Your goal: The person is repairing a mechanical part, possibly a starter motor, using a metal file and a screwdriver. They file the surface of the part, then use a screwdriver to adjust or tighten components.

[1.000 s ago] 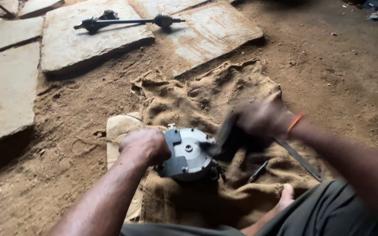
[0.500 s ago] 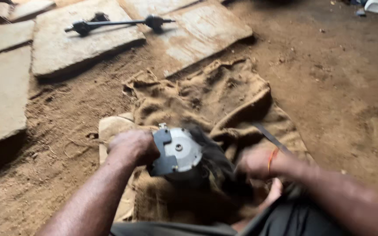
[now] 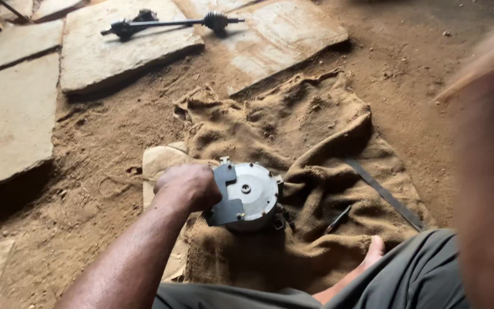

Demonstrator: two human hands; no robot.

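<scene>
Covering most of the dirt floor (image 3: 430, 86) in front of the person, a crumpled burlap sack (image 3: 315, 149) carries the work. Flat stone slabs (image 3: 115, 51) lie further away, and a long axle shaft (image 3: 167, 24) rests on one of them. On the sack sits a round grey metal housing (image 3: 253, 197), its flat face looking up. The left hand (image 3: 187, 186) is on its left edge, fingers closed around the rim. The right arm (image 3: 487, 171) is only a blur at the right, so I cannot tell its fingers. A thin flat metal strip (image 3: 384, 194) and a small dark tool (image 3: 338, 218) lie to the right of the housing.
</scene>
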